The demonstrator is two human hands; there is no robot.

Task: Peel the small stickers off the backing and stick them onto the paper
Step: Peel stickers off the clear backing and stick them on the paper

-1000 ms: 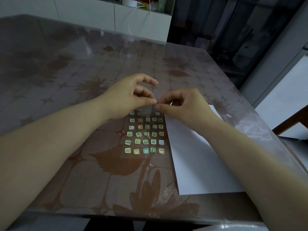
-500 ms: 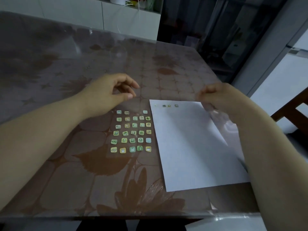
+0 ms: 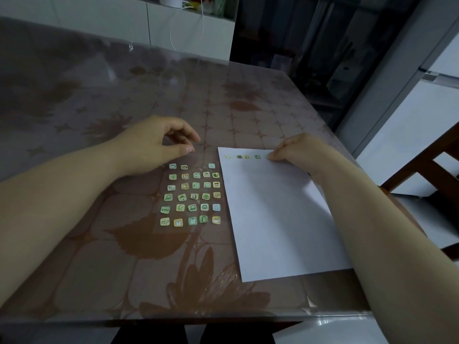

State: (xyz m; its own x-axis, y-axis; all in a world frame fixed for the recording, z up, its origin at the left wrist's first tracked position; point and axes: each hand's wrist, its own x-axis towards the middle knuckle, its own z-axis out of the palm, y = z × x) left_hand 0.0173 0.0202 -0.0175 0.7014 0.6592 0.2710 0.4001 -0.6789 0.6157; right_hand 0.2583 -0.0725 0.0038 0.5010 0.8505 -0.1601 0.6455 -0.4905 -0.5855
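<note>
Head: right hand (image 3: 299, 151) on paper (image 3: 273, 219) edge

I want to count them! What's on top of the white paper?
Four small stickers sit in a row along the far edge of the paper. The right hand has its fingertips on the paper beside the last one. Whether another sticker lies under them is hidden.

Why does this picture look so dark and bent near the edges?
Head view: dim room light leaves the table muddy brown and the stickers hard to read; the white paper is brightest; the wide-angle lens bows the table's edges; its clear cover shows faint glare at far left.
</note>
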